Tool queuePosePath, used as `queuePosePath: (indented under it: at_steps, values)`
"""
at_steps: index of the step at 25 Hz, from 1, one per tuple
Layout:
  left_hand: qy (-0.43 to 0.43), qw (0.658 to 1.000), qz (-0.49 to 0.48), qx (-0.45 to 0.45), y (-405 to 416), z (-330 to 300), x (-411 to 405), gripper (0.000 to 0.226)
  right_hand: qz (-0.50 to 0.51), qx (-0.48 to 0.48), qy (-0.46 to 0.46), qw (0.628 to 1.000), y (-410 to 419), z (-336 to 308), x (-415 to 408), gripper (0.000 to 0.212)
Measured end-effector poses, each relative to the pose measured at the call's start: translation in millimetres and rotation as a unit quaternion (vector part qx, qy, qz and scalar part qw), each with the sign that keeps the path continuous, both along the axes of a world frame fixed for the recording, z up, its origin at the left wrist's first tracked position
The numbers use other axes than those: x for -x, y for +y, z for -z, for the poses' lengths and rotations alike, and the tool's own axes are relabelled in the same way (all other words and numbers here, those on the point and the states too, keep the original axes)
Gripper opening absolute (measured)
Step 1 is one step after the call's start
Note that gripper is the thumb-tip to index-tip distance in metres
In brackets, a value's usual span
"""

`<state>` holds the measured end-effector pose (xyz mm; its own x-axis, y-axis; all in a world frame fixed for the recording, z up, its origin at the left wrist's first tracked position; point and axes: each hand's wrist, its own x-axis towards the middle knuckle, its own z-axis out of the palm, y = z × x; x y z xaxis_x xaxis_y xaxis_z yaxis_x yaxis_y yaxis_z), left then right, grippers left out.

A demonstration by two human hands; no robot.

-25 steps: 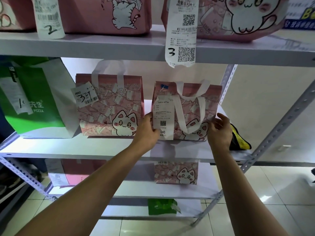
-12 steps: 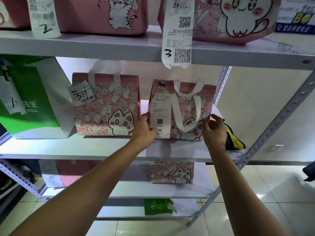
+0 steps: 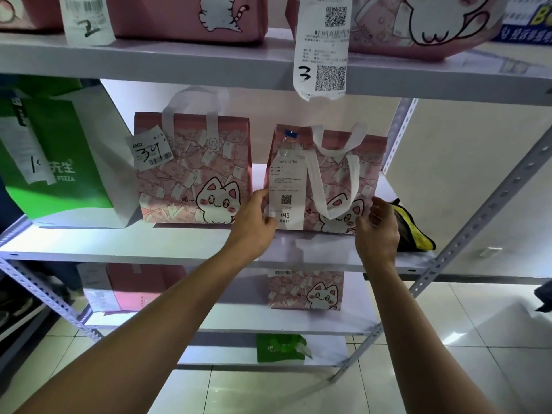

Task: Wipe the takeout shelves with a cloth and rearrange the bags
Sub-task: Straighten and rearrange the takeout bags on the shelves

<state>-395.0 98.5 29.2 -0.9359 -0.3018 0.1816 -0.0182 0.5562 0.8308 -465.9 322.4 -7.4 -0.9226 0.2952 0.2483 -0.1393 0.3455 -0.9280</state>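
Two pink cat-print bags stand upright on the middle shelf (image 3: pixel 89 246) of a grey metal rack. The left pink bag (image 3: pixel 194 171) carries a tag marked 34; the right pink bag (image 3: pixel 337 180) has a long receipt (image 3: pixel 286 189) numbered 046 hanging down its front and white handles drooping over the print. Both are closed at the top, so what they hold cannot be seen.

The left hand (image 3: pixel 254 225) touches the right pink bag at its lower left edge, thumb on the receipt's margin, fingers hidden behind the bag's side, so its grip looks closed on that corner. The right hand (image 3: pixel 378 231) is at the bag's lower right corner, fingers loosely curved and spread, just beside the bag; whether they touch it cannot be told.

A yellow and black cloth (image 3: pixel 415 231) lies crumpled on the same shelf, just beyond the right hand. A green pizza bag (image 3: pixel 59 162) stands at the shelf's left end, beside the left pink bag.

Larger pink bags with receipts marked 2 and 3 sit on the upper shelf (image 3: pixel 179 61). A small pink cat bag (image 3: pixel 307 291) stands on the lower shelf (image 3: pixel 209 321).
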Motion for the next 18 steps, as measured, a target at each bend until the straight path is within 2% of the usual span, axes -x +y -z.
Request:
queuePosePath:
  at_steps: [3,9,18]
  values:
    - [0.010,1.000,0.016,0.020,-2,-3,-18,0.048,-0.025,0.005,-0.003,1.000,-8,5,-15,0.043]
    - [0.015,0.999,0.048,0.003,-11,10,-67,0.038,-0.041,0.001,-0.015,0.999,-27,8,-55,0.042]
    - [-0.010,0.997,0.078,-0.020,-55,69,-136,0.034,-0.041,0.012,-0.044,0.998,-75,60,-136,0.036]
